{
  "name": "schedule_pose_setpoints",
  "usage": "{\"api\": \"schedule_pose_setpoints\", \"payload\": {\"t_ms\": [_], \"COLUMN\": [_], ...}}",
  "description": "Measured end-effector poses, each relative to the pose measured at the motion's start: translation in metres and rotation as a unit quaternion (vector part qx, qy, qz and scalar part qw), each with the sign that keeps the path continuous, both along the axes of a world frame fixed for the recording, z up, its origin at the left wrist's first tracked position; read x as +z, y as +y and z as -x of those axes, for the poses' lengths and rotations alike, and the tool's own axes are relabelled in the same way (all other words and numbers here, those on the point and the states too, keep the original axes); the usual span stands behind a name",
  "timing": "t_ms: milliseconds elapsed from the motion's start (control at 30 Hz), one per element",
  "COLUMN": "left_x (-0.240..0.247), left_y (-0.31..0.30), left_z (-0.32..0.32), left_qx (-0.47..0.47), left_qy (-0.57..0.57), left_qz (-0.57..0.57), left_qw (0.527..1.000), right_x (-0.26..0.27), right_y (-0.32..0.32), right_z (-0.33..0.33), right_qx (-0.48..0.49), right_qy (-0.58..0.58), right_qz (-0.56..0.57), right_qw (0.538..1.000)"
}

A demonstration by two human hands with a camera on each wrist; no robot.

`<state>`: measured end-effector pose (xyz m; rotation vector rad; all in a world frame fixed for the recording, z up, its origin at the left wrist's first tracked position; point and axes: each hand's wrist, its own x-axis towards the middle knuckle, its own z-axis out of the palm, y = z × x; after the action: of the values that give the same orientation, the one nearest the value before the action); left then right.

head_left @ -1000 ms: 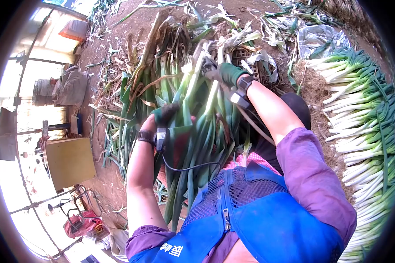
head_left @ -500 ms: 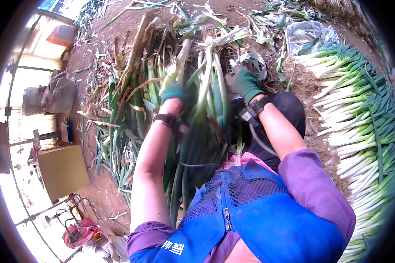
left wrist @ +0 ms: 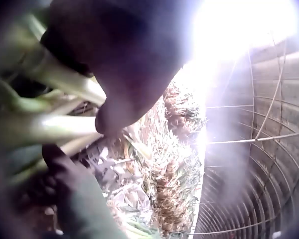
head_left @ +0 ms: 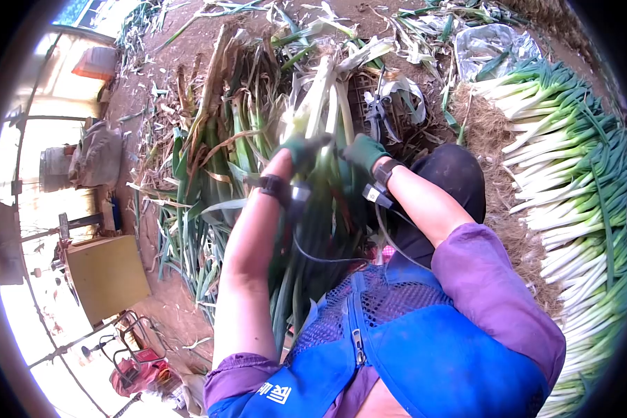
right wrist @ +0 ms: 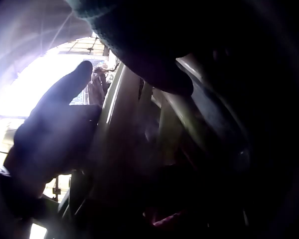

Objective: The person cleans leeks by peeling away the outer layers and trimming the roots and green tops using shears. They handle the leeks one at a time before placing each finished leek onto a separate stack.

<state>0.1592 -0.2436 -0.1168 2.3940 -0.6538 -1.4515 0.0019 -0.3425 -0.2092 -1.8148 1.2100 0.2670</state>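
A bunch of leeks [head_left: 319,97], white ends up, stands between both gloved hands. The left hand [head_left: 303,150] touches its left side, fingers reaching across; it looms dark in the left wrist view [left wrist: 124,55]. On the right side, the right hand [head_left: 364,152] rests against the stalks; its dark fingers lie over the leeks [right wrist: 117,99] in the right wrist view, with the left hand [right wrist: 57,132] opposite, thumb raised. Shears [head_left: 378,115] lie just beyond the right hand, touched by neither. Shadow hides parts of the fingers and lower leaves.
More untrimmed leeks [head_left: 240,132] with dry leaves stand to the left. A long row of cleaned leeks [head_left: 564,209] lies at the right, beside clear plastic [head_left: 494,49]. A yellow box [head_left: 108,275] is at the far left. The person's dark-clothed knee [head_left: 453,181] rises near the right forearm.
The shears, in the right hand a second ago, now lie on the ground. The right hand has moved back to the leeks; the left hand has moved rightward against them.
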Motion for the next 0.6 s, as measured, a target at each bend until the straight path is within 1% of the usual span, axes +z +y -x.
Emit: {"api": "schedule_pose_setpoints", "payload": {"t_ms": [33, 67, 100, 133, 200, 233, 300, 333, 367, 433, 467, 533, 567, 600], "left_x": [-0.03, -0.056, -0.083, -0.095, -0.103, -0.037, 0.022, 0.035, -0.033, 0.023, 0.065, 0.132, 0.155, 0.177], "left_y": [-0.002, 0.0, 0.003, 0.006, 0.007, 0.002, 0.01, 0.012, 0.021, 0.039, 0.041, 0.048, 0.052, 0.055], "left_z": [0.002, -0.001, -0.004, -0.008, -0.014, 0.009, 0.027, 0.026, -0.016, -0.013, -0.005, -0.004, -0.007, -0.011], "left_qx": [-0.04, -0.057, -0.073, -0.066, -0.051, -0.023, 0.077, 0.125, 0.036, -0.004, -0.006, 0.019, 0.069, 0.117], "left_qy": [-0.084, -0.116, -0.149, -0.132, -0.099, -0.064, 0.06, 0.121, 0.108, 0.091, 0.07, 0.061, 0.081, 0.1], "left_qz": [-0.002, -0.001, 0.0, 0.004, 0.012, -0.02, 0.058, 0.097, 0.208, 0.317, 0.354, 0.383, 0.393, 0.402], "left_qw": [0.996, 0.992, 0.986, 0.989, 0.994, 0.997, 0.993, 0.98, 0.972, 0.944, 0.933, 0.921, 0.914, 0.903], "right_x": [-0.014, -0.027, -0.023, -0.014, -0.006, -0.007, 0.001, -0.004, -0.015, -0.021, -0.021, -0.018, -0.038, -0.029], "right_y": [-0.003, -0.006, -0.006, -0.006, -0.003, 0.0, 0.009, 0.009, 0.008, 0.006, 0.005, 0.002, 0.0, 0.002], "right_z": [-0.003, -0.004, -0.001, 0.003, 0.005, 0.003, 0.002, 0.001, -0.002, -0.001, 0.002, 0.006, -0.001, 0.0], "right_qx": [0.01, 0.018, 0.064, 0.109, 0.114, 0.073, 0.001, 0.006, 0.009, 0.0, -0.011, -0.025, -0.039, -0.054], "right_qy": [-0.002, -0.003, -0.004, -0.005, -0.003, 0.001, 0.014, 0.005, -0.004, -0.023, -0.035, -0.06, -0.055, -0.085], "right_qz": [-0.003, -0.006, 0.02, 0.046, 0.067, 0.062, 0.048, 0.045, 0.043, 0.032, 0.023, 0.007, 0.007, -0.012], "right_qw": [1.0, 1.0, 0.998, 0.993, 0.991, 0.995, 0.999, 0.999, 0.999, 0.999, 0.999, 0.998, 0.998, 0.995]}}
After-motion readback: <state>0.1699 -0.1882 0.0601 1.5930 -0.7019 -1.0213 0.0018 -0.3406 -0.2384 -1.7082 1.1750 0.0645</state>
